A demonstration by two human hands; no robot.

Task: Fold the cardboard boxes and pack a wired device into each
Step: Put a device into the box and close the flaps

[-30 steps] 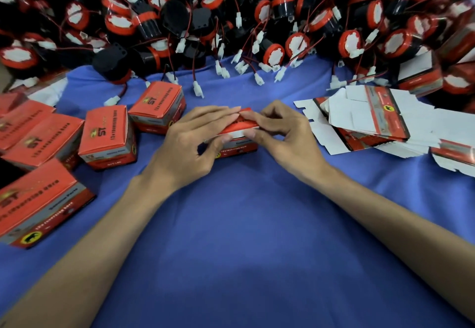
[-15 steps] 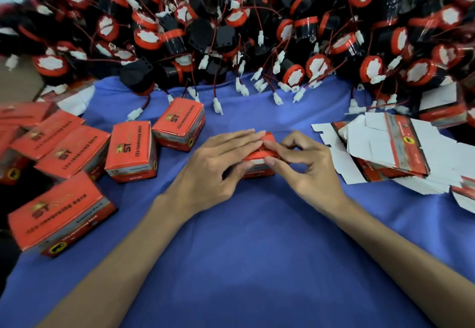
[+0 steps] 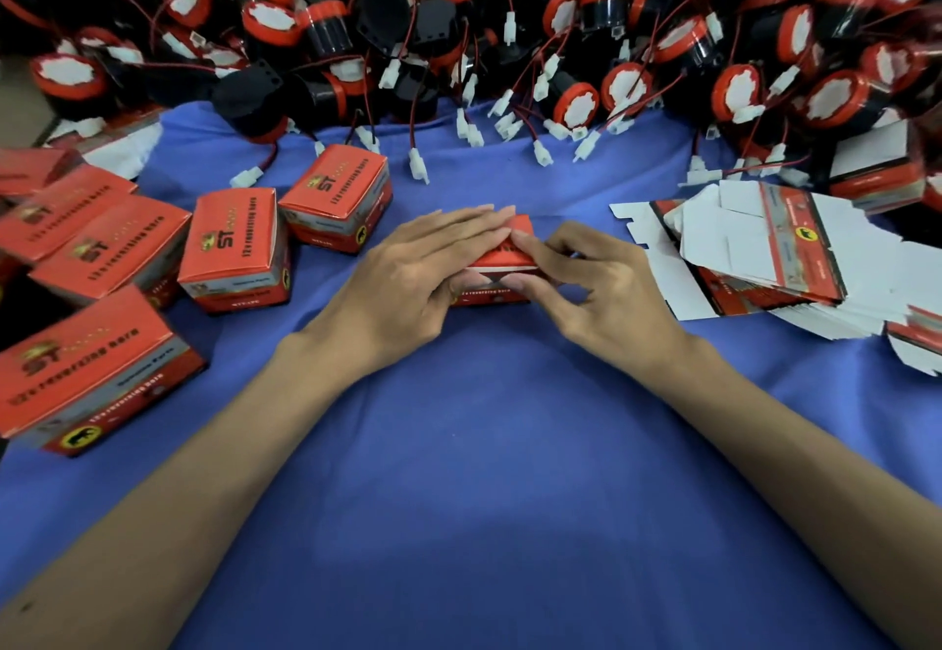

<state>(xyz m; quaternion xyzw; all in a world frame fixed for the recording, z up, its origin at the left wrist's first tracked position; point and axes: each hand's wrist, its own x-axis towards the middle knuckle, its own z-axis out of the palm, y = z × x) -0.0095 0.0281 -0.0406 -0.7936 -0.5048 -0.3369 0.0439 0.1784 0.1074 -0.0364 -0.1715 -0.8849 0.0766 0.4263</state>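
We see the box [image 3: 502,258] on the cloth [image 3: 484,471], held between both hands. Our left hand [image 3: 408,282] lies over its top from the left, fingers straight and together, pressing flat on the red lid, with the thumb against the front face. Our right hand [image 3: 606,287] comes in from the right with its fingers curled. Its forefinger and thumb pinch the box's right end, where a red flap stands tilted and a white edge shows beneath it. We cannot tell what is inside the box.

Left of the box stand closed boxes [image 3: 234,241], 2 of them near and more farther left. Right of the box lies a loose stack of flat blanks [image 3: 764,246], white side up for the most part. Behind the box the devices [image 3: 576,104] are heaped, black and red, and their white plugs [image 3: 418,165] trail onto the cloth towards it.
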